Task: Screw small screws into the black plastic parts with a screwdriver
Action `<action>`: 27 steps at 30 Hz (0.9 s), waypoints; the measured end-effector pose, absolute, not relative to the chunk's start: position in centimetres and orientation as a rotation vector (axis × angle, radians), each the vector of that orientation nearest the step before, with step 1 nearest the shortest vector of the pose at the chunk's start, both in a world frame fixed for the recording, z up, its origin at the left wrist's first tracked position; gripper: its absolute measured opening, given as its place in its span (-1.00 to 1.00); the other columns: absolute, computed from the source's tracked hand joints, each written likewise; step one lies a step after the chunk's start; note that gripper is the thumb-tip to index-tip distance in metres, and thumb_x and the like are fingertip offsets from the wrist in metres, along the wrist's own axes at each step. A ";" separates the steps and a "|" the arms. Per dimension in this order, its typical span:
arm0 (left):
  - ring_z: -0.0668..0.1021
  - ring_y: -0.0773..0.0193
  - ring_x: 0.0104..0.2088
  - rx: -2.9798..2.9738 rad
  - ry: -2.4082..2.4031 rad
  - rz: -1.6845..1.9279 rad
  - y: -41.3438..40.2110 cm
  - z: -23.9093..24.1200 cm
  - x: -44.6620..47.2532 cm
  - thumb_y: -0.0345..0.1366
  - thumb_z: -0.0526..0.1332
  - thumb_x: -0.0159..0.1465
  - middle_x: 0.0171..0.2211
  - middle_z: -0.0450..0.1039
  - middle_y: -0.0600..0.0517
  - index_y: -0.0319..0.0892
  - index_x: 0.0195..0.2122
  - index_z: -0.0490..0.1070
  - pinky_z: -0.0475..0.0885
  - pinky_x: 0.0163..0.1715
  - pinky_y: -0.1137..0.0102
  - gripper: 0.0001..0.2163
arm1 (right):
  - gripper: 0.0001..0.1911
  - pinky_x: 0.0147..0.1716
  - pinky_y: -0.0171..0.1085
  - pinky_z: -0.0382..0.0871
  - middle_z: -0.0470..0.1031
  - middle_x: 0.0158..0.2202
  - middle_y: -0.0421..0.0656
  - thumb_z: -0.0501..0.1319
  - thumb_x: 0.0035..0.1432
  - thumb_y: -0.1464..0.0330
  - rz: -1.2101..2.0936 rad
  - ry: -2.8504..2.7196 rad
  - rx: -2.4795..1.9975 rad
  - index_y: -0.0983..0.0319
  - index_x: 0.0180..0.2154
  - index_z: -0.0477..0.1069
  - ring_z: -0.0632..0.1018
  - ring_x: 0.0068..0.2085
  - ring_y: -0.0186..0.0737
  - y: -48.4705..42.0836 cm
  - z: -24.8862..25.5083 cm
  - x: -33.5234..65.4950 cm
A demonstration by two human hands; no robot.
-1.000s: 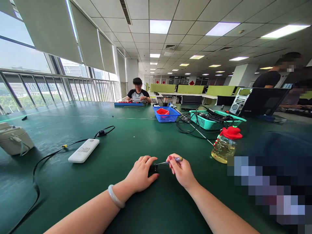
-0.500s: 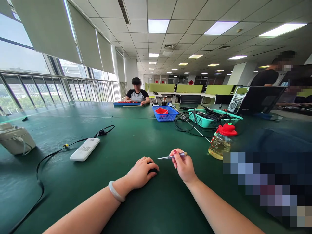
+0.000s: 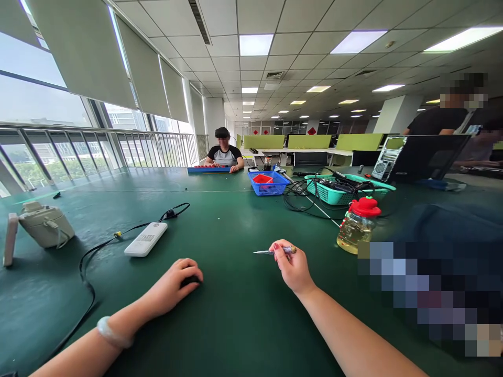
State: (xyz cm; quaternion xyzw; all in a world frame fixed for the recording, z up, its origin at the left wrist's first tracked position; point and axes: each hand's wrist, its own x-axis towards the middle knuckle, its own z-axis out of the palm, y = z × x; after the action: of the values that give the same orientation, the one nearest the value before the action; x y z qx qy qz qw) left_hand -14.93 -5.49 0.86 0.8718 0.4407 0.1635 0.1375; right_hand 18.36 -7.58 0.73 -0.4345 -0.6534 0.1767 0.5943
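Note:
My right hand (image 3: 293, 269) pinches a thin screwdriver (image 3: 271, 252) by its handle, with the metal tip pointing left above the green table (image 3: 231, 225). My left hand (image 3: 173, 285) rests on the table further left, its fingers curled over a small black object (image 3: 191, 281) that is mostly hidden. A pale bangle sits on my left wrist. The two hands are well apart.
A white power bank (image 3: 145, 239) with a black cable (image 3: 84, 267) lies to the left, and a beige pouch (image 3: 46, 225) beyond it. A glass jar with a red lid (image 3: 358, 226) stands right. Blue (image 3: 268, 184) and teal (image 3: 338, 191) baskets sit behind. One person sits far across, another at right.
My left hand has slid left across the table with the small black object under it. My right hand lifted the screwdriver away from that object and holds it level.

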 end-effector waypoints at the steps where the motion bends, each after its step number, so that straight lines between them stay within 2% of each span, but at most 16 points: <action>1: 0.44 0.14 -0.03 2.520 1.331 0.474 -5.1 0.7 -16.9 -0.20 0.11 0.29 -0.08 0.41 -0.03 -0.08 -0.23 0.49 0.37 0.06 0.27 -0.81 | -0.63 -0.58 -0.34 0.13 0.24 -0.61 -0.27 0.03 0.32 0.16 0.393 -1.535 -1.007 0.21 -0.43 0.40 0.26 -0.61 -0.36 -7.7 0.8 18.2; 4: 0.50 0.13 -0.07 2.482 1.546 0.495 -3.2 0.5 -22.0 -0.07 0.07 0.28 -0.05 0.42 -0.07 -0.10 -0.08 0.46 0.39 0.04 0.27 -0.67 | -0.65 -0.55 -0.34 0.15 0.27 -0.59 -0.26 0.04 0.31 0.20 0.313 -1.599 -0.997 0.22 -0.43 0.42 0.27 -0.59 -0.36 -8.0 1.1 17.9; 6: 0.51 0.08 -0.03 2.470 1.697 0.469 -2.0 0.6 -24.4 -0.01 0.07 0.25 0.01 0.43 -0.08 -0.08 0.06 0.41 0.38 0.06 0.24 -0.56 | -0.67 -0.52 -0.34 0.18 0.30 -0.58 -0.25 0.05 0.31 0.22 0.273 -1.633 -0.989 0.22 -0.42 0.42 0.28 -0.57 -0.35 -8.1 1.3 17.8; 8: 0.49 0.02 0.02 2.466 1.815 0.411 -1.1 1.1 -25.9 0.00 0.06 0.24 0.06 0.42 -0.11 -0.09 0.12 0.38 0.36 0.09 0.19 -0.51 | -0.68 -0.50 -0.34 0.19 0.32 -0.57 -0.24 0.05 0.31 0.25 0.259 -1.656 -0.982 0.22 -0.42 0.42 0.30 -0.55 -0.34 -8.2 1.3 17.8; 11: 0.50 0.00 0.03 2.471 1.911 0.387 -0.9 2.3 -27.1 -0.01 0.03 0.24 0.10 0.40 -0.12 -0.10 0.07 0.44 0.35 0.08 0.19 -0.53 | -0.69 -0.50 -0.34 0.20 0.33 -0.56 -0.24 0.05 0.30 0.26 0.264 -1.669 -0.981 0.21 -0.43 0.42 0.31 -0.54 -0.34 -8.1 1.1 17.8; 13: 0.52 0.03 -0.02 2.460 2.008 0.448 -1.4 3.2 -27.5 0.04 0.04 0.22 0.08 0.41 -0.09 -0.07 -0.01 0.51 0.39 0.00 0.24 -0.53 | -0.70 -0.50 -0.34 0.20 0.33 -0.56 -0.24 0.05 0.30 0.27 0.281 -1.674 -0.987 0.21 -0.43 0.41 0.31 -0.54 -0.34 -8.0 1.0 17.8; 17: 0.56 0.18 -0.27 2.321 2.207 0.763 -2.7 4.1 -27.6 0.15 0.06 0.14 0.04 0.45 0.02 0.00 -0.08 0.53 0.43 -0.19 0.34 -0.51 | -0.70 -0.51 -0.34 0.19 0.31 -0.56 -0.25 0.05 0.29 0.27 0.314 -1.690 -1.008 0.21 -0.44 0.41 0.29 -0.55 -0.34 -7.7 0.8 17.7; 19: 0.56 0.21 -0.32 2.183 2.242 0.860 -2.9 4.0 -27.6 0.16 0.09 0.09 -0.02 0.51 0.08 0.02 -0.12 0.53 0.42 -0.24 0.36 -0.52 | -0.70 -0.50 -0.34 0.18 0.31 -0.57 -0.25 0.05 0.29 0.28 0.310 -1.689 -1.020 0.20 -0.45 0.41 0.28 -0.55 -0.34 -7.7 0.8 17.7; 23: 0.59 0.13 -0.31 1.830 2.372 0.860 -2.6 3.4 -28.1 0.19 0.11 0.01 -0.21 0.60 0.09 0.02 -0.20 0.52 0.41 -0.34 0.34 -0.52 | -0.71 -0.50 -0.34 0.19 0.34 -0.56 -0.24 0.05 0.27 0.28 0.310 -1.697 -1.022 0.20 -0.44 0.41 0.30 -0.54 -0.33 -7.6 0.8 17.8; 27: 0.62 0.09 -0.18 1.815 2.218 1.014 -2.4 3.0 -28.4 0.14 0.18 -0.05 -0.20 0.62 0.04 -0.03 -0.21 0.45 0.45 -0.26 0.35 -0.54 | -0.72 -0.48 -0.34 0.20 0.34 -0.55 -0.24 0.05 0.27 0.28 0.313 -1.700 -1.033 0.20 -0.44 0.40 0.32 -0.52 -0.33 -7.5 0.9 17.9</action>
State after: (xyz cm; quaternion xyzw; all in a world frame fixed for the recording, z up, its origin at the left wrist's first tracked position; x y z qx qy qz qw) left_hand -28.42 -2.36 3.00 0.5962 0.7288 0.3330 0.0507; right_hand 17.90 -7.54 0.85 -0.4337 -0.7134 0.1314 0.5344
